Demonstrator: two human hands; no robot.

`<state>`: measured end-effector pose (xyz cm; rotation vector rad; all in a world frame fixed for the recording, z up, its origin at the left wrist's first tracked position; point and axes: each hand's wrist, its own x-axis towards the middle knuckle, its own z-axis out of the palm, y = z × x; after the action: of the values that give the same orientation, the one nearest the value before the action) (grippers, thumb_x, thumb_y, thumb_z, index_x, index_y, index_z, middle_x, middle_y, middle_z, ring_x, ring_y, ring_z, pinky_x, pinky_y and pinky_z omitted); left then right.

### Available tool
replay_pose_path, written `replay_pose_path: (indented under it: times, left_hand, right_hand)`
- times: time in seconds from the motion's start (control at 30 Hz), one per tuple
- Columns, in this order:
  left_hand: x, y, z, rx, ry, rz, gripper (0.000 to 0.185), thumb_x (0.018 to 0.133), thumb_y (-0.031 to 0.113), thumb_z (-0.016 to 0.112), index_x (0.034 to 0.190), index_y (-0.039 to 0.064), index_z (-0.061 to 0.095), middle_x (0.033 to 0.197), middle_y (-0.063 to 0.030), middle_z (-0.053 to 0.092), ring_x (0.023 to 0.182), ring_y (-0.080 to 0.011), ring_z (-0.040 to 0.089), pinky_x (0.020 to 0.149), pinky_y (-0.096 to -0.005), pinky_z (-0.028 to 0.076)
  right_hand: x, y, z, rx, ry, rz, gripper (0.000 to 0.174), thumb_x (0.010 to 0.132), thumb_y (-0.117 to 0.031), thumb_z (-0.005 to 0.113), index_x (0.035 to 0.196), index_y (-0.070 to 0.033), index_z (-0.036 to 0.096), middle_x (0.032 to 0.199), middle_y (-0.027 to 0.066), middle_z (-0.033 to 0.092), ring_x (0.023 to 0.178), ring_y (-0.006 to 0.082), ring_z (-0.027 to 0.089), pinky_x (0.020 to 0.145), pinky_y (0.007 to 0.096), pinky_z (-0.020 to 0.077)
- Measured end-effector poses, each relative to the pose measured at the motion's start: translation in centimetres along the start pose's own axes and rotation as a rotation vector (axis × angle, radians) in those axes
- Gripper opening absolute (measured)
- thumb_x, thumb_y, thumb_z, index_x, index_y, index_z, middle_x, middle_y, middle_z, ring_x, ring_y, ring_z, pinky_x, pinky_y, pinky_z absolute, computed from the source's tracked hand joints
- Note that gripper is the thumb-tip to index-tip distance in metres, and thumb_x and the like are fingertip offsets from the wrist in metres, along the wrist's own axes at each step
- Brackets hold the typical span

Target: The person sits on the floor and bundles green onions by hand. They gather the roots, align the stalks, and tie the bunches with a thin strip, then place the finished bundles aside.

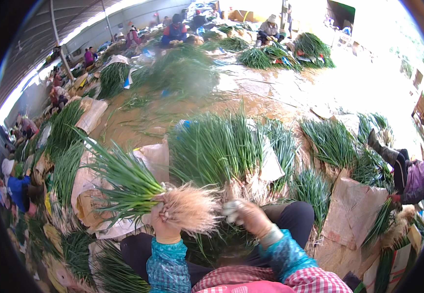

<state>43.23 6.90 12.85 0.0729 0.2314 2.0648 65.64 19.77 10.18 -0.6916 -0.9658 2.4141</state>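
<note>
My left hand [165, 223] is closed round a bunch of green-leaved plants [135, 186], like chives or scallions. The leaves point to the upper left, and the thick pale roots [190, 207] fan out to the right. Just right of the root tips is my right hand [246, 216], with its fingers curled and whitish at the tips; whether they grip anything is unclear. Beyond both hands a large heap of the same plants [212, 146] stands leaves up, roots towards me. Loose dark green leaves [219, 243] lie low between my knees.
Woven sacks [354, 210] and more plant bundles [69, 172] lie on both sides. A co-worker in purple [417, 177] sits at the right, holding plants. Others sit farther off, one in blue [18, 186] at the left. The brown floor [138, 122] looks wet and leaf-strewn.
</note>
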Motion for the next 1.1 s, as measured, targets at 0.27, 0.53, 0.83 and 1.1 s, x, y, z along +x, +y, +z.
replay_pose_path:
  times: [0.27, 0.53, 0.83, 1.1]
  left_hand:
    - [0.1, 5.3, 2.5, 0.358, 0.069, 0.336, 0.024, 0.085, 0.016, 0.052, 0.105, 0.002, 0.055, 0.101, -0.0101, 0.062, 0.094, -0.0256, 0.063, 0.083, -0.0387, 0.053]
    - [-10.6, 24.8, 3.0, 0.629, 0.195, 0.713, 0.023, 0.085, 0.018, 0.058, 0.100, 0.000, 0.060, 0.098, -0.0094, 0.064, 0.097, -0.0214, 0.061, 0.092, -0.0357, 0.047]
    - [-33.9, 33.3, -1.8, 0.751, 0.608, 0.912, 0.032, 0.084, 0.023, 0.061, 0.107, 0.000, 0.058, 0.096, -0.0101, 0.064, 0.091, -0.0211, 0.063, 0.083, -0.0374, 0.053]
    - [-46.1, 31.4, -11.9, 0.681, 0.778, 0.738, 0.038, 0.077, 0.015, 0.064, 0.104, -0.011, 0.058, 0.080, -0.0106, 0.067, 0.052, -0.0021, 0.054, 0.047, -0.0121, 0.042]
  right_hand:
    - [1.2, 1.5, 6.7, -0.091, -0.211, -0.002, 0.026, 0.097, -0.027, 0.049, 0.085, -0.006, 0.058, 0.061, -0.0034, 0.049, 0.041, 0.0052, 0.034, 0.038, 0.0198, 0.0252]
    - [4.4, 6.7, 0.1, -0.286, -0.128, 0.249, 0.023, 0.094, -0.012, 0.051, 0.114, -0.002, 0.057, 0.064, -0.0045, 0.045, 0.051, 0.0068, 0.038, 0.045, 0.0215, 0.0293]
    - [5.7, 17.4, -7.5, -0.553, -0.180, 0.562, 0.034, 0.091, -0.020, 0.054, 0.121, -0.006, 0.050, 0.105, 0.0109, 0.062, 0.080, 0.0233, 0.066, 0.073, 0.0323, 0.0514]
    - [7.7, 14.6, -9.9, -0.724, 0.144, 0.824, 0.031, 0.091, -0.016, 0.052, 0.119, -0.005, 0.047, 0.094, 0.0192, 0.064, 0.069, 0.0327, 0.064, 0.054, 0.0425, 0.0521]
